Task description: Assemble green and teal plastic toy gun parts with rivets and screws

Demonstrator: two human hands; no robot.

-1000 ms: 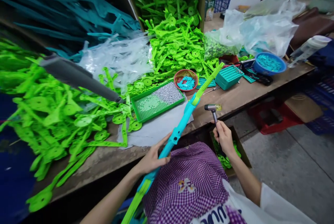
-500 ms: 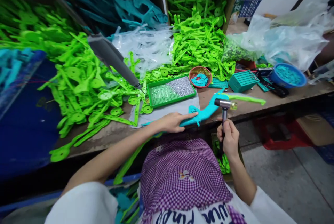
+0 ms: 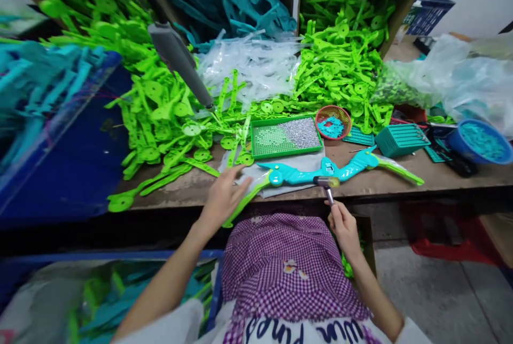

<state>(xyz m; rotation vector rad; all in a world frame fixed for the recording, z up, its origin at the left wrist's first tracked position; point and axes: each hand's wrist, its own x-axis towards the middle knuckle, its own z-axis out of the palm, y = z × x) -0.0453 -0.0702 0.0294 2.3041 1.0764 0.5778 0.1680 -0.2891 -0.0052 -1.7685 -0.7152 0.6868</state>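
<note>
A turquoise plastic piece shaped like a toy bow (image 3: 298, 176), with a lime-green limb at each end, lies along the front edge of the workbench on a grey sheet. My right hand (image 3: 343, 225) grips the handle of a small mallet (image 3: 327, 181); its head, black at one end and yellowish at the other, is over the middle of the turquoise piece. Whether it touches the piece I cannot tell. Just left of the near green limb is my left hand (image 3: 225, 197), its fingers apart and holding nothing.
Behind the piece stand a green tray (image 3: 286, 138) of small metal parts and a red basket (image 3: 333, 122) of turquoise bits. A grey powered tool (image 3: 182, 63) slants down at left. Green parts (image 3: 160, 103) pile up behind. A blue bowl (image 3: 481, 141) sits right.
My left hand has come off the turquoise piece and moved left, opening. The mallet has tilted and shifted left and lower over the piece, which now lies straighter along the bench.
</note>
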